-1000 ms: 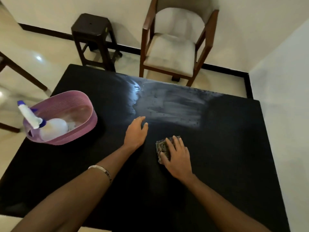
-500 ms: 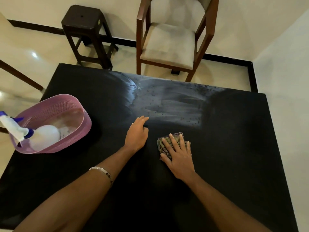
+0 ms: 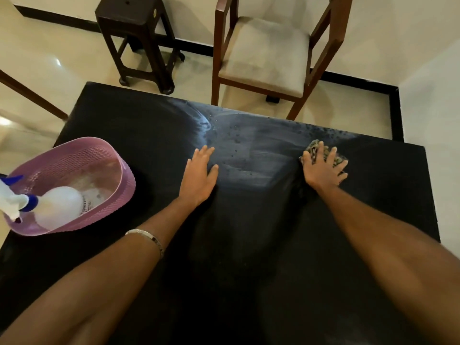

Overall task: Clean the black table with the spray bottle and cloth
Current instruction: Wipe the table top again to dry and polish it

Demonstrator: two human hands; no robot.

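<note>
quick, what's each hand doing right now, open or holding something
Left hand: open, flat on the black table, holding nothing.
Right hand: open, fingers spread, pressing the cloth onto the table.

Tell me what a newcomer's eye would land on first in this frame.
Probably the pale wet smear across the far middle of the black table, with the right hand pressing a patterned cloth at its right end. Next, the pink basket at the left edge, holding the spray bottle.

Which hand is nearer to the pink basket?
Left. The left hand lies flat just right of the pink basket; the right hand presses the cloth much farther right.
</note>
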